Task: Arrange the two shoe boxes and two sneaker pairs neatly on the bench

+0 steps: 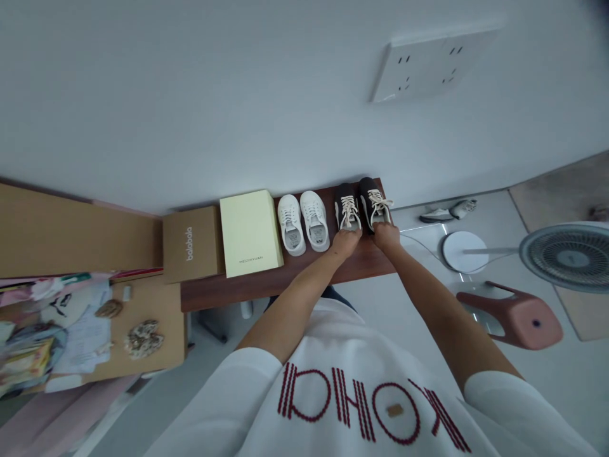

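Two black sneakers with cream laces stand side by side at the right end of a dark wooden bench, toes toward the wall. My left hand [347, 242] is closed on the heel of the left black sneaker [347, 203]. The heel of the right black sneaker [372, 195] is in my right hand [386, 235], its fingers partly hidden at the shoe opening. Just left of them sits a pair of white sneakers [314, 219], laced and with their insoles showing. Both black shoes rest on the wooden bench [361, 263].
Left of the white shoes are a pale yellow shoebox [250, 231] and a brown box [191, 244]. A cluttered table [171, 343] adjoins at far left. On the right stand a fan [571, 257] and a pink stool [533, 320]; other shoes [447, 212] lie by the wall.
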### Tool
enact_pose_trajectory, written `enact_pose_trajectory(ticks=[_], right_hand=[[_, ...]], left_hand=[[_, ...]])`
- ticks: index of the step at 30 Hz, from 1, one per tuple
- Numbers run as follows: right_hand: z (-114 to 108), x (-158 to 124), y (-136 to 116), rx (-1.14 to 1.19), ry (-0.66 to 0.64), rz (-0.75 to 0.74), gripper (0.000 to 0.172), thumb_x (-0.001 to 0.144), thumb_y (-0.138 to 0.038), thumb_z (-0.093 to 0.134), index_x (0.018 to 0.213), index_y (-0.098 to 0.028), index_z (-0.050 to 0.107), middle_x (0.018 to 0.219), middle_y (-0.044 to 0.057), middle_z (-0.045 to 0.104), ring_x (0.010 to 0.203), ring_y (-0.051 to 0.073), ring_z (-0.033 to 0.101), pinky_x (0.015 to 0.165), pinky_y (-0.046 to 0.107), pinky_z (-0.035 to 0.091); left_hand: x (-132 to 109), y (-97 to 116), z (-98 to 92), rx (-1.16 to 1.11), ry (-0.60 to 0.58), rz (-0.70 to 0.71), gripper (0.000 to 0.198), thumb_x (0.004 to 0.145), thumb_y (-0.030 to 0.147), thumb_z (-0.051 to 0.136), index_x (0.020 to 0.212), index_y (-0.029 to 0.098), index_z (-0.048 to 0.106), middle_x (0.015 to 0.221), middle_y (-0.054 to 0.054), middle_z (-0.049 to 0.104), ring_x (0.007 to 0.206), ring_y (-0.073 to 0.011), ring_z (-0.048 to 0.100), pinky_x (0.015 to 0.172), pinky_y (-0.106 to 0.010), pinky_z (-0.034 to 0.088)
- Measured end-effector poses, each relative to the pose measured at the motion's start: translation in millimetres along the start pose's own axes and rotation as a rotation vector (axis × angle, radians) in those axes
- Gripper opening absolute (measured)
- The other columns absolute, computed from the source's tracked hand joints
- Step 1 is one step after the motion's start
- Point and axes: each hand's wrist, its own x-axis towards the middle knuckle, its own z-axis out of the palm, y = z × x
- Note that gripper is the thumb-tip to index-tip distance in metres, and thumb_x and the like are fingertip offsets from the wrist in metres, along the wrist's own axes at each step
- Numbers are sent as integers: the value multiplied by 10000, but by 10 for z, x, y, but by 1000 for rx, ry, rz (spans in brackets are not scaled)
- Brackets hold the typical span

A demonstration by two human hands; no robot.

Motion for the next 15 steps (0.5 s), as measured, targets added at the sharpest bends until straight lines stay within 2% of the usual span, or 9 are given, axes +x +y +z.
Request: enact_pose_trajectory(ticks=[8, 15], right_hand=[[72, 87, 67, -57, -27, 5, 288, 958, -154, 492, 1149, -124, 705, 1154, 217, 725, 1105, 270, 656, 886, 338, 471], [112, 136, 54, -57, -53, -32, 323, 980, -145, 445, 1166, -115, 706, 1182, 222, 717, 1127, 279, 648, 899, 353, 473]], left_hand=[[162, 133, 35, -16, -31, -5, 311, 999, 72, 390, 1206, 110, 619, 1007, -151, 740, 1058, -242, 708, 950, -355, 517], [267, 139, 62, -33, -60, -55, 339, 1019, 88, 350, 1232, 112, 613, 1017, -162, 738, 1061, -247, 712, 946, -362, 520]])
